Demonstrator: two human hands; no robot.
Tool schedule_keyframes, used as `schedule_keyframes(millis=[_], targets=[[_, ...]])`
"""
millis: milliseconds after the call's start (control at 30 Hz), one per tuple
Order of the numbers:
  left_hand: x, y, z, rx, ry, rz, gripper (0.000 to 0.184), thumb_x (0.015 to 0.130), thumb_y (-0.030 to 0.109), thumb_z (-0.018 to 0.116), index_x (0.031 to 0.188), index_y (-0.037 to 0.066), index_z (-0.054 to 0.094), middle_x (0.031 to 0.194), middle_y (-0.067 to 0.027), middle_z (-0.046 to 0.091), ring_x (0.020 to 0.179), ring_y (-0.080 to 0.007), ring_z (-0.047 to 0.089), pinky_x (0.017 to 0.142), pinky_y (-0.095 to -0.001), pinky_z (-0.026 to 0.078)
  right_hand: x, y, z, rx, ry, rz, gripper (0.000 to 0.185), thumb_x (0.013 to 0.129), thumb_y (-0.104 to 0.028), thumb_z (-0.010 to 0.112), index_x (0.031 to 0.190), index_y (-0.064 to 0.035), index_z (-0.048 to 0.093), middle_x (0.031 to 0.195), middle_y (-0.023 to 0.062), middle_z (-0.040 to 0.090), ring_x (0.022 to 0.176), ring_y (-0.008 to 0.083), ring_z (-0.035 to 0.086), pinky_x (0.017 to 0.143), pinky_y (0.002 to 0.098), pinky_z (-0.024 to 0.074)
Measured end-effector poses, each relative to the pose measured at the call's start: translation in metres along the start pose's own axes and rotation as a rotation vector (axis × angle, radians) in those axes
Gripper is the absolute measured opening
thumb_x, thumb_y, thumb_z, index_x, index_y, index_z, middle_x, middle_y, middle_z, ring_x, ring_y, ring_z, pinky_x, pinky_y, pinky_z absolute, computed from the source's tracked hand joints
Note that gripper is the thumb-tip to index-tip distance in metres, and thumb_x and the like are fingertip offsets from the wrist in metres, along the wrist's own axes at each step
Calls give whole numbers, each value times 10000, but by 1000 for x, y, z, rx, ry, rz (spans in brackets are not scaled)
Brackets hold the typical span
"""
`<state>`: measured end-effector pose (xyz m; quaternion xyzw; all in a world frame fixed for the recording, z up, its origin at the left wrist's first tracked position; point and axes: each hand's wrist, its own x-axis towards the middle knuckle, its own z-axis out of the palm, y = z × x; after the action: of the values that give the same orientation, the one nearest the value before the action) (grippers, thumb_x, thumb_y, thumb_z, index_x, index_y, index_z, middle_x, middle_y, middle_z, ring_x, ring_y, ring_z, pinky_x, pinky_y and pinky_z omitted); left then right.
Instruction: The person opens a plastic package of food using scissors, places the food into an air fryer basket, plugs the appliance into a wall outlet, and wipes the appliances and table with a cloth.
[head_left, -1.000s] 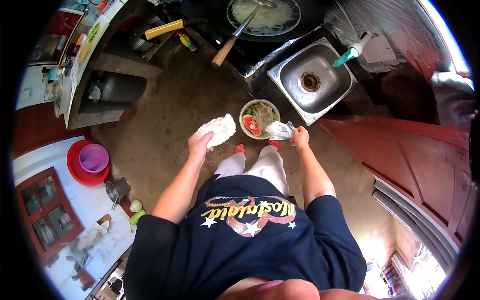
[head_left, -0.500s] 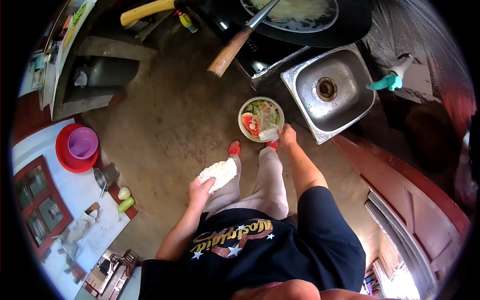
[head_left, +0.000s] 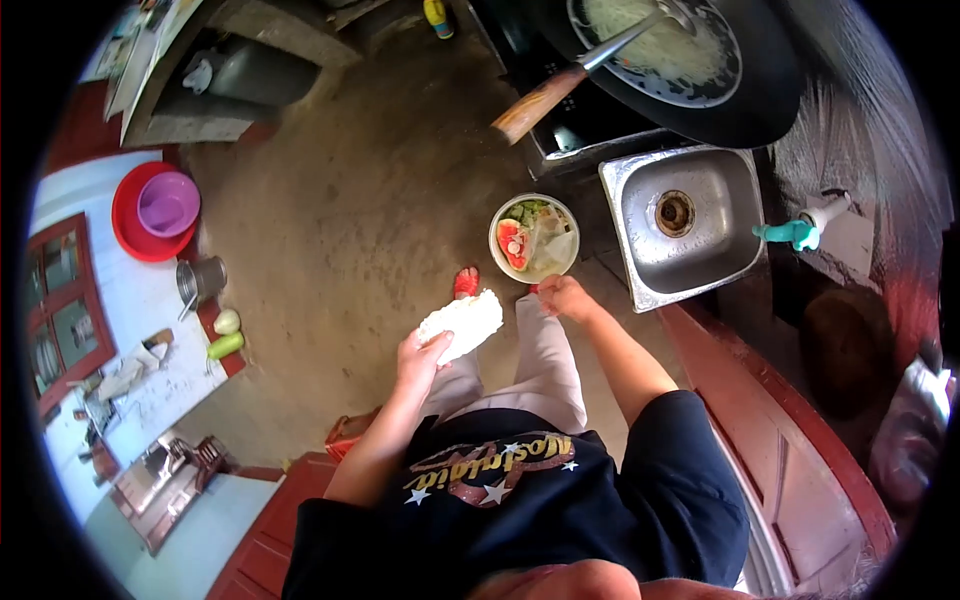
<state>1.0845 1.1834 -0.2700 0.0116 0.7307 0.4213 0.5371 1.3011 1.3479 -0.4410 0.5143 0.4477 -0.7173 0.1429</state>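
My left hand (head_left: 425, 357) is closed around a white, rough-textured block (head_left: 463, 327) that looks like dried noodles, held in front of my legs. My right hand (head_left: 567, 298) is just below the rim of a round pail (head_left: 497, 258). Its fingers are loosely apart and hold nothing that I can see. Inside the pail lie a clear plastic wrapper (head_left: 552, 245), green scraps and a red-and-white piece (head_left: 513, 244).
Ahead right, a wok (head_left: 770, 100) with pale shreds and a wooden-handled spatula (head_left: 545, 103) sits on a stove. A steel sink (head_left: 640, 240) with a teal tap (head_left: 790, 234) is beside it. Red basin (head_left: 130, 235), metal pot (head_left: 208, 275) and green vegetable (head_left: 226, 346) stand at left.
My right hand has let go of the plastic wrapper, which now lies in the pail, and drawn back toward me. The white block has moved a little forward and right. The view has shifted.
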Motion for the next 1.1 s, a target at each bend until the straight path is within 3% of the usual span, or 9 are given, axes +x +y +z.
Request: schedule_keyframes(millis=[267,367,467,533,667,767,900,967,1100], targets=[[-47,16,-15,-298,-13,4,227,809,173,621,967,16,575,753,-59,619,539,-113,557,443,-231,430,-90,-129,-35,714,-458,-551,250,858,-151,538,1064,-10,546,945,142,624,766,221,639,655,300,532],[-63,21,-40,-464,-55,49,203,821,177,602,948,22,565,720,-61,611,519,-127,555,442,-243,429,-68,-118,-26,673,-251,-425,231,844,-147,542,1031,-14,574,911,146,641,744,228,644,665,332,533],[-79,20,-77,-571,-56,134,193,824,169,595,941,20,559,695,-62,606,512,-133,559,447,-247,441,-44,-84,21,-786,412,-709,204,801,-149,567,946,-11,605,741,97,646,683,195,641,637,344,511],[-95,9,-109,-662,-23,171,202,827,177,585,946,14,568,690,-69,609,503,-132,557,431,-238,441,-81,-119,90,-73,50,-495,199,852,-152,542,989,-14,584,753,51,624,659,145,603,615,271,484],[-124,-30,-196,-743,-92,293,211,834,194,562,925,8,598,688,-81,618,480,-128,554,391,-220,427,-124,-142,232,71,-172,-498,226,886,-234,521,977,-38,587,728,24,597,663,104,566,558,234,443],[-150,-80,-273,-810,-23,443,230,839,215,562,950,17,601,667,-63,612,451,-126,538,370,-230,419,-99,-117,310,-375,-381,-613,263,887,-300,520,907,-39,543,673,48,594,577,118,570,516,252,468],[-203,-137,-392,-847,100,516,243,832,235,594,986,47,586,692,-45,611,441,-96,509,374,-214,393,-63,-87,388,-752,-419,-373,184,846,-184,537,833,-10,596,655,93,617,521,139,574,434,265,450],[-242,-166,-444,-908,239,576,247,833,231,589,994,44,582,709,-49,615,446,-94,510,379,-213,393,21,-52,372,-1863,-453,-1091,248,832,-229,469,839,-38,627,715,43,649,574,230,600,531,380,493],[-303,-219,-532,-1071,568,506,251,833,218,578,1012,42,573,744,-46,620,462,-104,514,386,-213,383,28,-103,486,-1484,-256,-270,243,831,-246,476,851,-50,618,701,49,636,567,218,592,513,362,487]])
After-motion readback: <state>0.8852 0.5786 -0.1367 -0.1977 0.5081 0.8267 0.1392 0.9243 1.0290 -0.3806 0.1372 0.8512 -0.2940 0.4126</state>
